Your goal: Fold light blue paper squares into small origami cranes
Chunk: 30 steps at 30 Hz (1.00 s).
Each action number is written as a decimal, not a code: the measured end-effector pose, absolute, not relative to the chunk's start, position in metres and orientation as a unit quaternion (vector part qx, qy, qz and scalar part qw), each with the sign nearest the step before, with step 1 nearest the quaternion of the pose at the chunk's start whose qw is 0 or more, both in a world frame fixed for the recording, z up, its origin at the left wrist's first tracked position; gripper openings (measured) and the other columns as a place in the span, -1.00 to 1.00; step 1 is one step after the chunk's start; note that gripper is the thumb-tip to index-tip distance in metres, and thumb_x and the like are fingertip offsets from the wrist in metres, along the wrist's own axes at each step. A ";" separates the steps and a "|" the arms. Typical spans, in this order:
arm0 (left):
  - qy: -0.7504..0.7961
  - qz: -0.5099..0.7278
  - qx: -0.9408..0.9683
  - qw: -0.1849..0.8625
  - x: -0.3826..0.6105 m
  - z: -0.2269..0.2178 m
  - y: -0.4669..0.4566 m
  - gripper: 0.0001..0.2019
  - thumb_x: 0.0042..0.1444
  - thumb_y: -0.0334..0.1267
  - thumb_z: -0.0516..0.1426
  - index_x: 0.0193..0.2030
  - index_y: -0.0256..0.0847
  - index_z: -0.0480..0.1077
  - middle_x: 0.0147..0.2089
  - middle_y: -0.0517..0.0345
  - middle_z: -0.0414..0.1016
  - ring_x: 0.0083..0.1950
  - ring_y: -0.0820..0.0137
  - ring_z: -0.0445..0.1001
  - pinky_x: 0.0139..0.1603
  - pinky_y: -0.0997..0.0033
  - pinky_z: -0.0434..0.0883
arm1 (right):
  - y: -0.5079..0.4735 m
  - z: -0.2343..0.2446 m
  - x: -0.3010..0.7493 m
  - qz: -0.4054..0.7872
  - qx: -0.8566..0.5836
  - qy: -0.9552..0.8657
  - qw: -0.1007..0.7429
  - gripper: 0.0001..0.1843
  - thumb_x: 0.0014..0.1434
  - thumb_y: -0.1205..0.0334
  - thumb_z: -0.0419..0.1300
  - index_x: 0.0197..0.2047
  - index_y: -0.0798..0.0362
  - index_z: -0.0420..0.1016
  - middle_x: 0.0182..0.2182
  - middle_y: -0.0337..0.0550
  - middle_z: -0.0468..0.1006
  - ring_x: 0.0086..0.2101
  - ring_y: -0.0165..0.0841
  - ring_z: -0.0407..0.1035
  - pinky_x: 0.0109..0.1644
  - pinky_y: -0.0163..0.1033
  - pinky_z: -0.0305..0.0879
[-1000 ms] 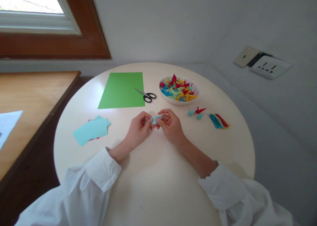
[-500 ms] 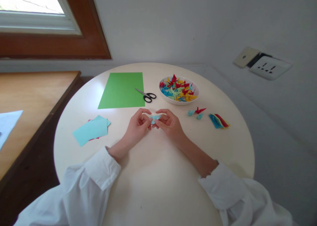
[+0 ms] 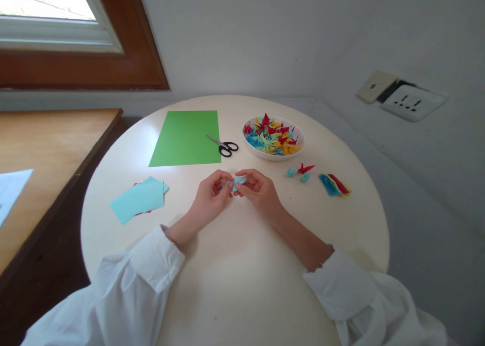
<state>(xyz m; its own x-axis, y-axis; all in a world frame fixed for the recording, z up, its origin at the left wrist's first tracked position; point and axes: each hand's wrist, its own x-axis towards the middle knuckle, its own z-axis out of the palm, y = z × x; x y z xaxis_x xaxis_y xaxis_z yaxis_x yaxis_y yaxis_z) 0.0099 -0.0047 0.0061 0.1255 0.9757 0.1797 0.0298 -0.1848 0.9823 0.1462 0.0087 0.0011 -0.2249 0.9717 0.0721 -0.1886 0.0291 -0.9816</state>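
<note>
Between my fingertips, over the middle of the table, is a small piece of light blue folded paper (image 3: 238,183). My left hand (image 3: 212,192) pinches its left side with thumb and fingers. From the right, my right hand (image 3: 260,189) grips the other side, its thumb pressed on the front. The fingers cover part of the paper, so its full shape is hidden. Loose paper cranes (image 3: 304,169), red and light blue, lie to the right of my right hand. A stack of light blue and red paper sheets (image 3: 138,203) rests to the left of my left hand.
A white bowl (image 3: 278,157) full of colourful paper cranes stands at the back right. Black-handled scissors (image 3: 226,148) lie partly over a green sheet (image 3: 182,139). Several coloured paper strips (image 3: 335,185) sit at the right. A wooden desk (image 3: 56,139) adjoins on the left.
The folded paper has tilted between my fingers and shows different folds. My index fingers have come down and closer in toward it. The things on the table have stayed in place.
</note>
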 end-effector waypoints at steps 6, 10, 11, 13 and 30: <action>0.412 0.512 0.584 0.477 0.009 0.009 -0.007 -0.97 0.04 -0.36 0.05 -0.37 -0.26 0.30 -0.47 0.22 0.39 -0.43 0.51 0.39 -0.36 0.49 0.36 | 0.009 0.002 0.146 0.586 -0.375 -0.518 0.498 -0.70 -0.15 0.17 0.29 -0.32 0.04 0.35 -0.56 -0.33 0.47 -0.55 -0.48 0.37 -0.43 -0.32 0.29; 0.428 0.520 0.568 0.473 0.010 0.012 -0.006 -0.98 0.00 -0.38 0.06 -0.41 -0.27 0.29 -0.49 0.22 0.39 -0.45 0.49 0.42 -0.38 0.47 0.37 | 0.009 0.002 0.148 0.571 -0.368 -0.526 0.513 -0.68 -0.14 0.16 0.30 -0.30 0.02 0.31 -0.57 -0.36 0.47 -0.55 -0.46 0.40 -0.46 -0.34 0.28; 0.436 0.521 0.565 0.469 0.010 0.013 -0.006 -0.98 -0.01 -0.37 0.07 -0.41 -0.27 0.30 -0.50 0.22 0.39 -0.45 0.49 0.42 -0.39 0.47 0.37 | 0.009 0.002 0.148 0.566 -0.365 -0.530 0.515 -0.69 -0.13 0.15 0.30 -0.31 0.01 0.31 -0.56 -0.35 0.48 -0.53 -0.45 0.41 -0.45 -0.33 0.29; 0.450 0.523 0.560 0.459 0.010 0.014 -0.005 -0.98 -0.03 -0.38 0.08 -0.42 -0.27 0.30 -0.51 0.22 0.39 -0.47 0.48 0.42 -0.41 0.47 0.37 | 0.008 0.001 0.149 0.556 -0.358 -0.546 0.514 -0.73 -0.12 0.14 0.29 -0.35 0.02 0.34 -0.51 -0.32 0.50 -0.50 -0.43 0.44 -0.40 -0.30 0.34; 0.461 0.487 0.630 0.392 0.007 0.001 -0.006 -0.97 -0.02 -0.39 0.08 -0.39 -0.24 0.32 -0.50 0.20 0.39 -0.43 0.47 0.41 -0.37 0.46 0.35 | 0.007 0.001 0.149 0.517 -0.390 -0.576 0.499 -0.83 -0.13 0.18 0.29 -0.50 0.06 0.41 -0.52 -0.22 0.53 -0.46 -0.38 0.45 -0.27 -0.19 0.43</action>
<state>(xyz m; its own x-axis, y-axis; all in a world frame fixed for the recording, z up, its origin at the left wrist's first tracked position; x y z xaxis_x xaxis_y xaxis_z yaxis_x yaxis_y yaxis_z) 0.0075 -0.0056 0.0008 0.1014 0.9624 0.2519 0.1983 -0.2677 0.9429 0.1489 0.0072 0.0008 -0.1982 0.9650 0.1715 -0.0669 0.1612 -0.9846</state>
